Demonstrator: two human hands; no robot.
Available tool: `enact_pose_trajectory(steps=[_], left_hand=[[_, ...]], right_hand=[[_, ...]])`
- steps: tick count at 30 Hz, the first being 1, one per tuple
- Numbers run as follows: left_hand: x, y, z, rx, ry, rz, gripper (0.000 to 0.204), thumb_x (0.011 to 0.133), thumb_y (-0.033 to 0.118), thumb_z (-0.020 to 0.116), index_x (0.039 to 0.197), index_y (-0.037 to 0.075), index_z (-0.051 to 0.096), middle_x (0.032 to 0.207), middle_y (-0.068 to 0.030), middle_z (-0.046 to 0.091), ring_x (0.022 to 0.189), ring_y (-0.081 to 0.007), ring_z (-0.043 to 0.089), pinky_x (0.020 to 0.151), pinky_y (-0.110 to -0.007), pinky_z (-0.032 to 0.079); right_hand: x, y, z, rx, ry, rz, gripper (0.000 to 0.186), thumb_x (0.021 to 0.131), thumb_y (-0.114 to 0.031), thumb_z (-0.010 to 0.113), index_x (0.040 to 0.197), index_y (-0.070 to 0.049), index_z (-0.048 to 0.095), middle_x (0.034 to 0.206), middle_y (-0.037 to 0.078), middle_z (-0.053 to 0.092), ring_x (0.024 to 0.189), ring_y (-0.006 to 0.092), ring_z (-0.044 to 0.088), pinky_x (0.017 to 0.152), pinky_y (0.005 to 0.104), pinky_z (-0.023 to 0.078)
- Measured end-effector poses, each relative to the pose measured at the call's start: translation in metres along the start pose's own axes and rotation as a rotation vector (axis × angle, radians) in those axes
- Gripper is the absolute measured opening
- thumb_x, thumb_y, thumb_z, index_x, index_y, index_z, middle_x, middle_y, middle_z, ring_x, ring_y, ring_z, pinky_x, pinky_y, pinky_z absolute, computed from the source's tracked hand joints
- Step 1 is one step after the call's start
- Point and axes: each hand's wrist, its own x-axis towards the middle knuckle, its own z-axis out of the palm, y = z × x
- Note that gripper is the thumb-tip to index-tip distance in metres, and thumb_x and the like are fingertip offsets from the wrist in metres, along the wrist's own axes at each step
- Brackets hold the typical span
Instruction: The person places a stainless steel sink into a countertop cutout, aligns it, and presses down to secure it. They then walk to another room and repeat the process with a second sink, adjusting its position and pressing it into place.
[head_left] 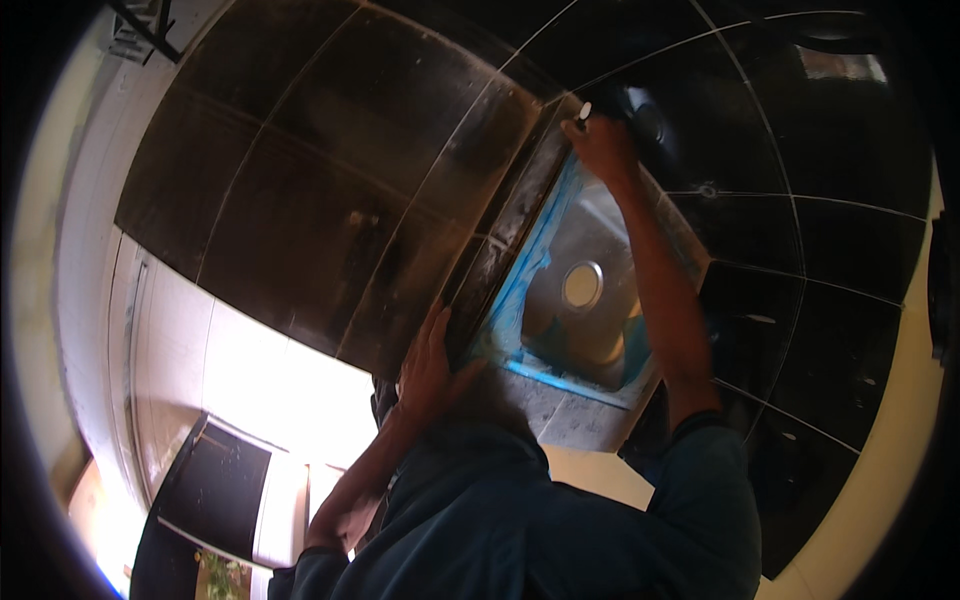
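Observation:
A metal sink basin [555, 310] with a round drain hole [582, 286] lies in front of me, with blue film [538, 245] along its edges. My right hand [605, 150] reaches to the far corner beyond the basin, its fingers closed on a small dark tool with a white end [585, 112]; the tool's kind is unclear. At the near left of the basin, my left hand [428, 365] rests with fingers stretched against the edge of the dark tiled surface [330, 200]. A narrow dusty ledge [520, 205] runs between those tiles and the film.
Glossy black wall tiles [840, 235] with pale joints rise at the right. Grey tiles [575, 418] border the basin's near side. Bright light comes from the lower left, near a dark panel [220, 485]. A dark metal bracket [140, 30] shows at the upper left.

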Motion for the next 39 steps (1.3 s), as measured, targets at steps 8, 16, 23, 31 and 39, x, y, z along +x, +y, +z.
enact_pose_trajectory(steps=[8,16,23,31,39], left_hand=[[-0.003,-0.006,0.006,0.017,0.029,0.025,0.101,0.078,0.038,0.081,0.152,0.002,0.022,0.161,-0.0179,0.022,0.141,-0.0417,0.036,0.110,-0.049,0.040],[-0.003,-0.009,0.006,-0.107,-0.060,-0.013,0.108,0.078,0.031,0.081,0.155,0.001,0.011,0.162,-0.0200,0.016,0.145,-0.0449,0.026,0.111,-0.051,0.039],[-0.047,-0.025,-0.004,0.015,-0.047,0.003,0.109,0.082,0.034,0.079,0.155,0.000,0.006,0.160,-0.0280,0.015,0.146,-0.0461,0.020,0.116,-0.050,0.031],[-0.086,-0.024,0.020,0.025,0.180,-0.072,0.085,0.087,0.040,0.074,0.147,-0.004,0.034,0.148,-0.0291,0.039,0.139,-0.0427,0.038,0.112,-0.047,0.036],[-0.096,-0.007,0.029,0.040,0.253,-0.196,0.080,0.089,0.045,0.070,0.144,-0.005,0.040,0.142,-0.0295,0.048,0.134,-0.0420,0.046,0.110,-0.045,0.038]], right_hand=[[-0.130,-0.062,0.040,-0.041,-0.115,-0.239,0.021,0.086,-0.025,0.069,0.092,-0.005,0.071,0.097,0.016,0.069,0.090,0.0334,0.068,0.081,0.0456,0.056],[-0.277,-0.129,0.052,0.225,-0.133,-0.364,0.012,0.081,-0.019,0.066,0.081,-0.008,0.069,0.079,0.010,0.066,0.080,0.0291,0.067,0.073,0.0413,0.055],[-0.311,-0.064,0.020,0.467,0.060,-0.003,0.030,0.094,-0.030,0.063,0.095,-0.001,0.069,0.082,0.017,0.067,0.078,0.0305,0.067,0.069,0.0404,0.052],[-0.361,0.044,0.009,0.594,0.120,0.288,0.034,0.095,-0.029,0.065,0.108,0.002,0.065,0.091,0.015,0.065,0.083,0.0252,0.064,0.076,0.0364,0.049],[-0.397,0.025,0.037,0.486,-0.148,-0.080,0.040,0.091,-0.026,0.067,0.123,-0.003,0.062,0.118,0.019,0.057,0.110,0.0361,0.059,0.095,0.0441,0.047]])
